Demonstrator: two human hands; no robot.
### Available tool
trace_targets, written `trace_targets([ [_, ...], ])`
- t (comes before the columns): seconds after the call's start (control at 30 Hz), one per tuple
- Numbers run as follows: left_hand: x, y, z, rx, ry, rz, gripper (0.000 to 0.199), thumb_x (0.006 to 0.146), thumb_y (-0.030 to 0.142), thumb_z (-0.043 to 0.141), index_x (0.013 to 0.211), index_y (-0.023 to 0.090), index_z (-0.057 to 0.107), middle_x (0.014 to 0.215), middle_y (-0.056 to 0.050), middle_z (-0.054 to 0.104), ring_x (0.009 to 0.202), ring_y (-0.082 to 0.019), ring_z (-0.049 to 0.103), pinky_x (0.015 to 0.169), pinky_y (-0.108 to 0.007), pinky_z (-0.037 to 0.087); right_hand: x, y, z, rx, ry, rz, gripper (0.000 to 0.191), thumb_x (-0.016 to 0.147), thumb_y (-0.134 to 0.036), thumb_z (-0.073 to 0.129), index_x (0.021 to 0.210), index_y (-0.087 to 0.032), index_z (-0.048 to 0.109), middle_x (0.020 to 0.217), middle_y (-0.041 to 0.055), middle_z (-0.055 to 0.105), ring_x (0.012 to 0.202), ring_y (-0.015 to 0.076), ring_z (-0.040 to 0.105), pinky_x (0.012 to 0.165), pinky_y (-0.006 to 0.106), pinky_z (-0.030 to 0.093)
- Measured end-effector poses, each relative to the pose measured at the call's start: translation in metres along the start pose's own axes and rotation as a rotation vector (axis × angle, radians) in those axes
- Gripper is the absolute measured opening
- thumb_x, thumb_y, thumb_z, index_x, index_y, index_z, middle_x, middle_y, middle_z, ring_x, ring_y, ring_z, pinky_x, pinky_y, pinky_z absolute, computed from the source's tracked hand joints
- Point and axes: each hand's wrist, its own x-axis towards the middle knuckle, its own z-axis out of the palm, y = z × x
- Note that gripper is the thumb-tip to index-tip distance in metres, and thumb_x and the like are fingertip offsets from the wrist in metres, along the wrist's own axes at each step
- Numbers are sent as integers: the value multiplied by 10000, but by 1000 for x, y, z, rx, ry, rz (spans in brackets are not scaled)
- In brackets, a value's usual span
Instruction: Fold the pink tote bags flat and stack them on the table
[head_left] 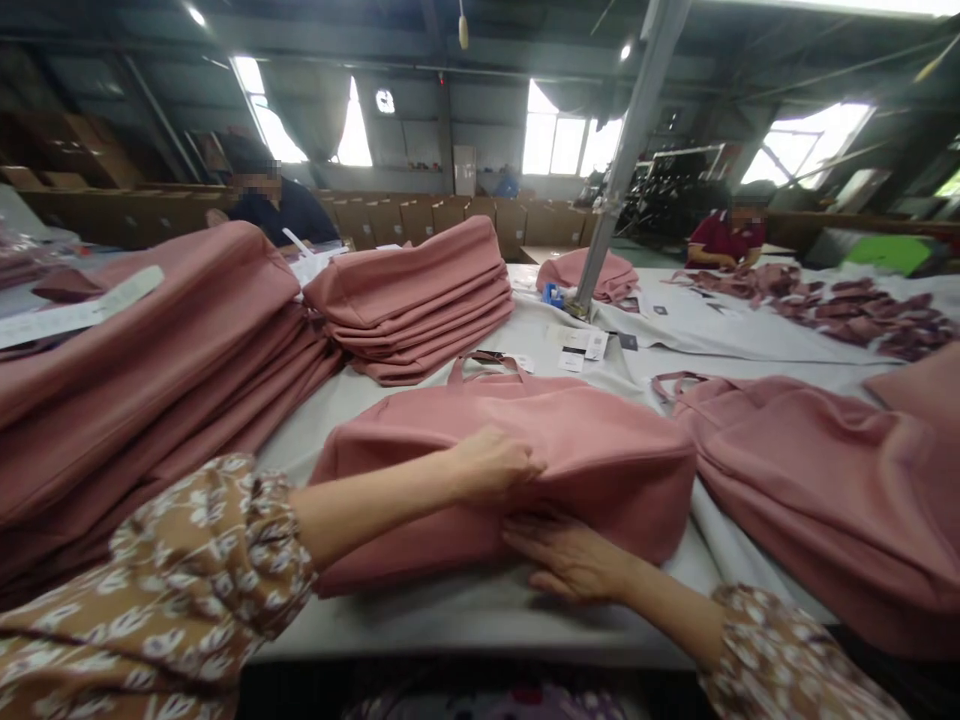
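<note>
Presses curled left fingers [526,463], pinch unclear, onto the pink bag [607,425] beneath; rests spread right fingers [541,546] against its near side. Looks soft, light; best held by the handle [457,373] beyond both.

Curtained windows [574,140] admit daylight. Cardboard boxes [420,222] line the rear; a grey post [628,150] stands at the pale-covered table [480,625].

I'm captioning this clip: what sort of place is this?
Probably a bag-making workshop: stacked pink bags, cardboard boxes lining the back, and a person in a maroon shirt at the cloth-covered table.
</note>
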Motion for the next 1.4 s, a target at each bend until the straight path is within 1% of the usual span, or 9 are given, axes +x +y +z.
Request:
trace_targets([
  [0.17,-25,70,90,75,15,-201,427,904,99,433,1330,121,458,864,-86,626,737,-241,613,564,-333,486,11,34,45,3,33,135,422,906,-366,484,1305,-242,546,1253,44,630,1154,221,565,1046,362,398],
  [0.33,-39,65,129,60,57,-248,552,881,62,460,1413,172,368,947,-74,608,802,-226,591,674,-342,518,18,26,39,-87,57,180,358,905,-420,505,1188,-235,623,1210,47,655,999,206,635,920,331,488],
  [0.53,-37,46,105,40,87,-245,553,866,64,443,1393,227,398,918,-69,586,775,-221,569,658,-326,490,-36,8,-70,-235,151,140,268,920,-314,530,1135,-202,642,1130,94,683,1098,230,598,1000,418,428],
  [0.6,-33,51,95,42,76,-223,543,851,51,433,1375,194,423,924,-87,591,765,-234,573,648,-342,487,-56,18,-118,-482,289,178,531,792,-370,709,1270,-199,556,1410,152,475,1340,331,369,1102,581,247],
  [0.7,-31,59,79,46,32,-199,513,864,108,449,1367,205,427,958,-96,600,783,-235,580,654,-339,480,-74,51,-153,-606,145,201,884,507,-366,883,1306,-240,525,1541,168,235,1388,425,226,1088,676,149],
  [0.87,-74,22,49,128,2,-339,601,840,238,549,1384,389,343,1075,-68,606,908,-274,590,776,-409,457,-86,118,-108,-544,137,164,666,642,-81,599,1288,-237,555,1275,102,592,1229,312,501,969,468,466],
  [1.03,-169,-45,32,195,16,-578,364,769,151,581,1124,226,571,847,-45,655,722,-214,606,625,-295,427,-108,144,-91,-539,294,93,608,654,-17,423,1160,-271,643,1107,32,680,1022,215,634,842,338,539],
  [1.17,-215,-39,63,221,94,-507,202,860,110,456,756,205,600,789,-36,638,691,-164,575,621,-266,422,-132,122,-67,-558,389,10,581,798,-54,420,1307,-308,538,1130,-4,687,1026,205,645,884,339,532],
  [1.4,-242,11,142,201,230,-601,383,929,110,304,825,221,655,1184,-77,663,903,-196,639,730,-306,500,-157,51,30,-446,504,239,682,839,13,342,1460,-265,311,1203,29,658,1128,187,606,1018,389,488],
])
